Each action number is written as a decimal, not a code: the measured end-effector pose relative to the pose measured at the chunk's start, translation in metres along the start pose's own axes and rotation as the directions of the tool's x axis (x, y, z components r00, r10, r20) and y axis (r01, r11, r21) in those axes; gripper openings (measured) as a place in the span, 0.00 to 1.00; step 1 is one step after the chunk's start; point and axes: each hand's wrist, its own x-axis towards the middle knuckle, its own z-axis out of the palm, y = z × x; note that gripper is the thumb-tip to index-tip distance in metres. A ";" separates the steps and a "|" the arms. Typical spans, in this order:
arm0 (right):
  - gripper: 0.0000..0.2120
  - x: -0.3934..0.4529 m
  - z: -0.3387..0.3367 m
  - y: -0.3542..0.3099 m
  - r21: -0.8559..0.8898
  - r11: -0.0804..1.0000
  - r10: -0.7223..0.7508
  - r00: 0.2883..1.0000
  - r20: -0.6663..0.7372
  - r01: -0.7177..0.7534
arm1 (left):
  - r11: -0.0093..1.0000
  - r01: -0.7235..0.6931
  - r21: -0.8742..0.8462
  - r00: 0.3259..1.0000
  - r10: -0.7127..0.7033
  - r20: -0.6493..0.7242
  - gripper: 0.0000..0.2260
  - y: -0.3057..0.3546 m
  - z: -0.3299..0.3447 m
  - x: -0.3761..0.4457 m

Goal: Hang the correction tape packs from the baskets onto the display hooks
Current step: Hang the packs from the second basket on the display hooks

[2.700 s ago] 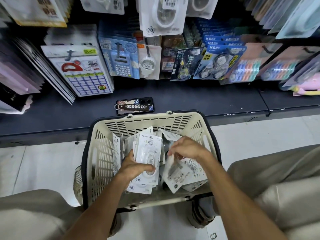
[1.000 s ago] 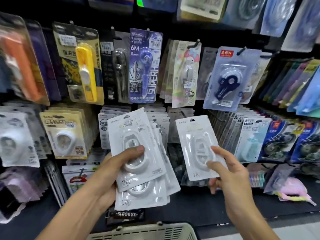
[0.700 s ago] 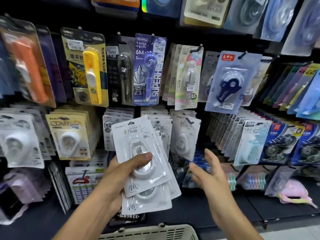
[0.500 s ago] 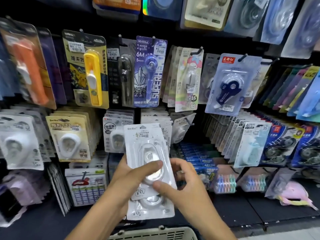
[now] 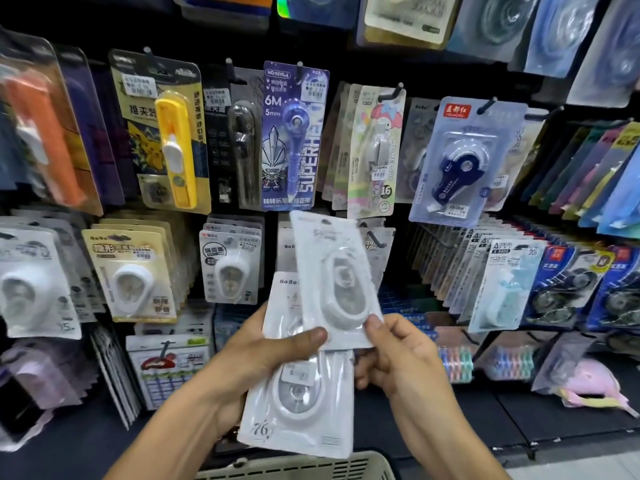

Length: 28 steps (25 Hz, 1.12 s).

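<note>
While the left hand (image 5: pixel 263 355) clamps the stack of packs (image 5: pixel 301 403) at centre frame, I see the right hand (image 5: pixel 398 355) pinching the top pack (image 5: pixel 334 282) by its lower corner, likely to free its hole for the bare hook (image 5: pixel 375 239) just upper right. Half a second ago that pack lay flush on the stack; the basket (image 5: pixel 298 467) sits at bottom edge.

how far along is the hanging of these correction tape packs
Early to middle. Done: white packs already hang on the hook. In hand: the right hand pinches one pack lifted from the stack that the left hand grips. Left: hang that pack and the stack. The basket shows only its rim, so its contents cannot be told.
</note>
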 end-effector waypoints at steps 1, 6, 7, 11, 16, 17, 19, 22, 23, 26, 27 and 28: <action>0.08 0.002 -0.006 -0.001 0.040 0.999 -0.008 0.998 -0.058 0.011 | 1.000 -0.007 0.018 1.000 0.007 -0.020 0.37 0.000 -0.002 0.000; 0.10 0.001 -0.044 -0.001 -0.082 0.997 -0.031 0.943 -0.331 0.004 | 0.996 -0.088 0.015 0.979 0.090 -0.181 0.36 0.005 -0.019 -0.002; 0.10 -0.001 -0.048 0.001 -0.094 0.996 -0.030 0.933 -0.359 -0.004 | 0.994 -0.112 0.010 0.974 0.111 -0.197 0.36 0.007 -0.021 -0.004; 0.10 -0.004 -0.054 0.008 -0.092 0.996 -0.060 0.888 -0.457 0.020 | 0.980 -0.197 -0.020 0.953 0.186 -0.240 0.30 0.011 -0.025 -0.009; 0.12 0.001 -0.053 0.006 -0.083 0.996 -0.079 0.875 -0.478 0.045 | 0.977 -0.211 -0.013 0.948 0.202 -0.247 0.33 0.008 -0.016 -0.010; 0.12 0.002 -0.051 0.007 -0.085 0.996 -0.069 0.885 -0.460 0.033 | 0.977 -0.212 -0.012 0.950 0.203 -0.240 0.33 0.007 -0.014 -0.009; 0.14 0.000 -0.047 0.008 -0.069 0.997 -0.046 0.893 -0.447 0.017 | 0.976 -0.216 -0.004 0.949 0.209 -0.235 0.32 0.006 -0.013 -0.008; 0.12 0.001 -0.049 0.003 -0.047 0.998 -0.061 0.872 -0.485 0.044 | 0.975 -0.221 0.006 0.945 0.216 -0.247 0.31 0.006 -0.017 -0.006; 0.08 0.001 -0.050 0.001 -0.032 0.998 -0.057 0.872 -0.487 0.047 | 0.975 -0.220 0.005 0.943 0.214 -0.254 0.31 0.006 -0.017 -0.006; 0.14 0.003 -0.046 0.008 0.084 0.994 0.097 0.918 -0.385 -0.070 | 0.973 -0.230 -0.006 0.932 0.219 -0.288 0.33 0.005 -0.015 -0.002; 0.17 0.001 -0.042 0.012 0.069 0.992 0.123 0.936 -0.330 -0.106 | 0.970 -0.242 -0.002 0.924 0.229 -0.307 0.34 0.003 -0.012 -0.001; 0.18 0.000 -0.034 0.015 -0.001 0.992 0.120 0.960 -0.253 -0.124 | 0.967 -0.255 0.013 0.912 0.244 -0.329 0.34 0.001 -0.008 0.001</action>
